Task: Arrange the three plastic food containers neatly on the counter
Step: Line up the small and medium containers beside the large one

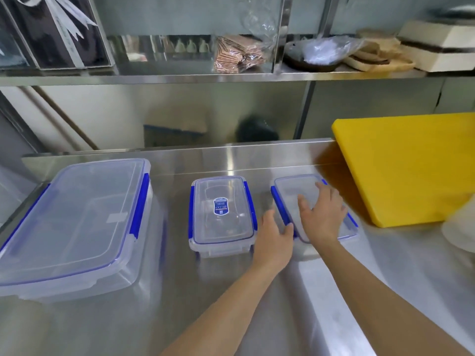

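Note:
Three clear plastic containers with blue clips stand on the steel counter (226, 304). The large container (74, 222) is at the left. A small container (222, 217) with a blue label on its lid sits in the middle. Another small container (290, 196), turned at an angle, is on the right. My left hand (273, 238) grips that right container's near left corner. My right hand (323, 214) lies flat on its lid with fingers spread.
A thick yellow cutting board (408, 168) leans at the right, close behind the angled container. A white object (460, 229) shows at the right edge. A steel shelf (205, 78) above holds bags, packets and boxes.

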The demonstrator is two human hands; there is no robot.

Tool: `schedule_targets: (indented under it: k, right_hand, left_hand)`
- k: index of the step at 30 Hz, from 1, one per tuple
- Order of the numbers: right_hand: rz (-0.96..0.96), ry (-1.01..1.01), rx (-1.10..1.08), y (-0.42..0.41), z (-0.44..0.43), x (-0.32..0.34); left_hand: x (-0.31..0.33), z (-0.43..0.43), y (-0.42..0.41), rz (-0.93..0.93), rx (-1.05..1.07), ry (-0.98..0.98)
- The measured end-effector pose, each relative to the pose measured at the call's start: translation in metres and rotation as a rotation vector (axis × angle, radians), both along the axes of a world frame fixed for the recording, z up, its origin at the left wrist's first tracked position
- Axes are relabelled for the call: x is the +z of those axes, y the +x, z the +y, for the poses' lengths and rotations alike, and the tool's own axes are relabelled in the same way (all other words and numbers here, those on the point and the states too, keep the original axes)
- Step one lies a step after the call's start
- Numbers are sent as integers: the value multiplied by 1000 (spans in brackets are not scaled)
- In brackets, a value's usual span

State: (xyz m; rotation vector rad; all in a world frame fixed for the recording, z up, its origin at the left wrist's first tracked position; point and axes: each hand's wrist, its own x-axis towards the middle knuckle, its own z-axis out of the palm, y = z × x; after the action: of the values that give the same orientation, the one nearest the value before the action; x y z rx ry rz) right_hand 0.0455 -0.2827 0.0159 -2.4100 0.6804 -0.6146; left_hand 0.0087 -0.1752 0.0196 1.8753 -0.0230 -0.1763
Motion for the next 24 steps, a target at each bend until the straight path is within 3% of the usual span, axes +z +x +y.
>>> schedule_targets:
  k: [8, 24]
  right_hand:
    - [389, 58, -48, -15, -58, -19]
    - [396, 9, 52, 4, -123, -31]
  left_hand:
    - [-24, -52, 3, 225, -13, -83]
    - [-24, -105, 30, 253, -30, -25]
